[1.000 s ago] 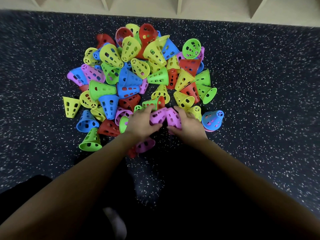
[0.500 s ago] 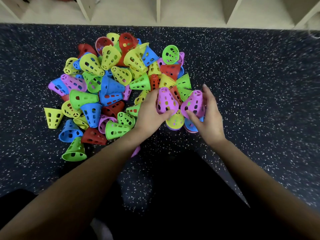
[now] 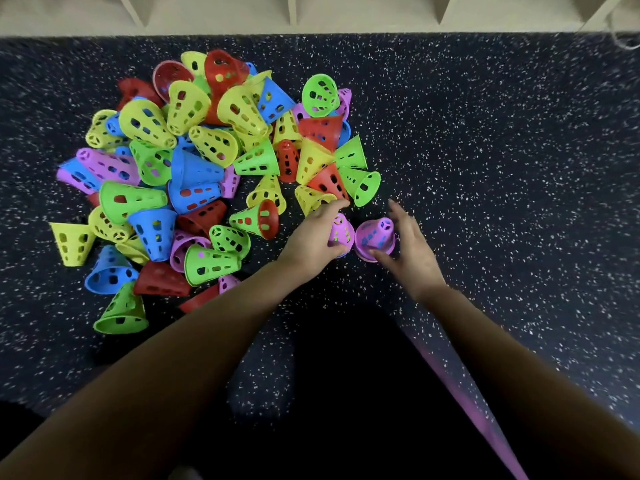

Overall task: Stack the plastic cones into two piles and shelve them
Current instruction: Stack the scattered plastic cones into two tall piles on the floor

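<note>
A heap of perforated plastic cones (image 3: 207, 174) in yellow, green, blue, red and purple lies on the dark speckled floor (image 3: 502, 202). At its near right edge two purple cones stand tip up, side by side. My left hand (image 3: 310, 239) holds the left purple cone (image 3: 341, 232) between thumb and fingers. The right purple cone (image 3: 375, 235) shows blue through its holes, so it sits over a blue cone. My right hand (image 3: 410, 249) touches its rim with the thumb, and its fingers are spread and blurred beside it.
Pale shelf compartments (image 3: 363, 12) with dividers run along the far edge of the floor. A green cone (image 3: 362, 185) and a yellow cone (image 3: 311, 199) lie just beyond my hands. My legs darken the bottom of the view.
Both hands lifted a purple cone each from the near edge of the heap, moved right and set them down upright side by side. My right fingers have spread off their cone.
</note>
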